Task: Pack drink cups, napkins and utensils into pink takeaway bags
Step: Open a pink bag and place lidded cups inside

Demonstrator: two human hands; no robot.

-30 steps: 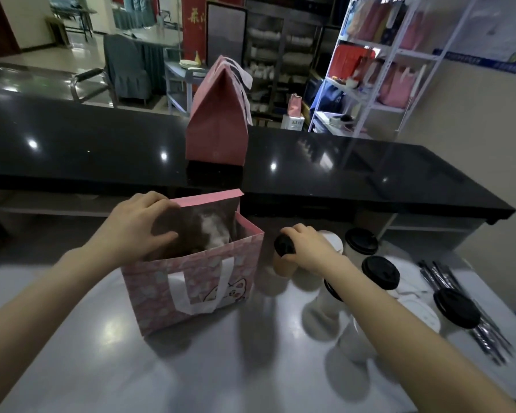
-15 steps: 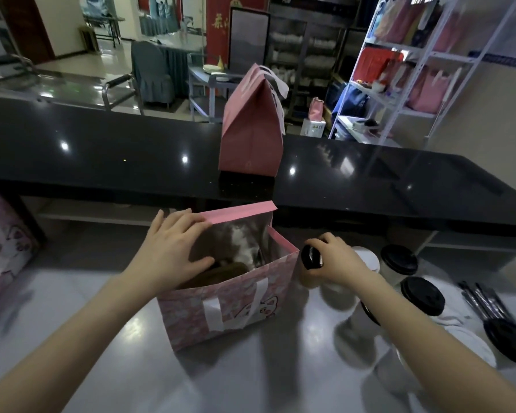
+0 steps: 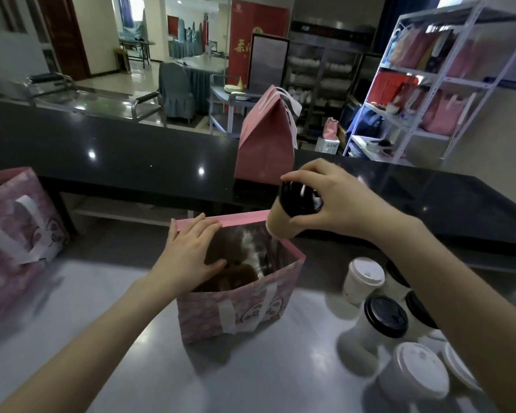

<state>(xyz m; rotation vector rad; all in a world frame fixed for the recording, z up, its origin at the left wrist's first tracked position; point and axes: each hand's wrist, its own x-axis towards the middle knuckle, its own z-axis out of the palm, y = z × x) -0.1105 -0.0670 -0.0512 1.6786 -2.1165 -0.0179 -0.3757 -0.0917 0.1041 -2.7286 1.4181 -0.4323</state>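
A grey bench (image 3: 131,353) fills the foreground. A long black counter (image 3: 116,156) runs along its far edge, with a dining room beyond and white shelving (image 3: 423,93) of pink bags at the far right.

An open pink bag (image 3: 236,311) with a cartoon face stands at the bench's middle; its inside is shiny, with something brown low down that is too dim to identify. A second patterned bag (image 3: 12,242) stands at the left edge. A closed pink bag (image 3: 265,144) stands upright on the counter.

The left hand (image 3: 191,257) lies flat over the open bag's left rim, fingers spread, gripping nothing. The right hand (image 3: 337,201) holds a tan cup (image 3: 283,222) with a black lid, fingers wrapped around its top, tilted just above the bag's far right corner.

More cups (image 3: 382,320) with black or white lids cluster near the bench's right edge.
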